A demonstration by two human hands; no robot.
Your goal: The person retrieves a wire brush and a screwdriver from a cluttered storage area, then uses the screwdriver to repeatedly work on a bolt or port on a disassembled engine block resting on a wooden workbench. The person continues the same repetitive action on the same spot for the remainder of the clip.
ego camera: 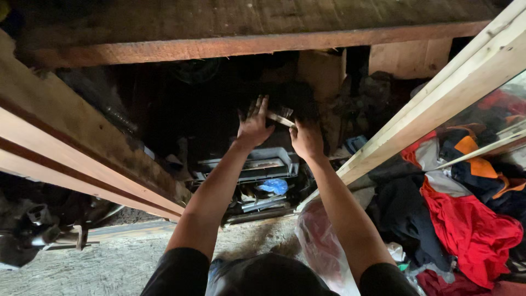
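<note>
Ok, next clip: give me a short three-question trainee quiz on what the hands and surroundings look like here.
1. True or false: both hands reach into the dark space under the wooden bench.
2. What lies between the left hand and the right hand?
A. a red cloth
B. a thin pale strip
C. a blue bag
3. What colour is the big cloth heaped to the person's right?

Key:
1. True.
2. B, the thin pale strip; what it is made of cannot be told.
3. Red.
</note>
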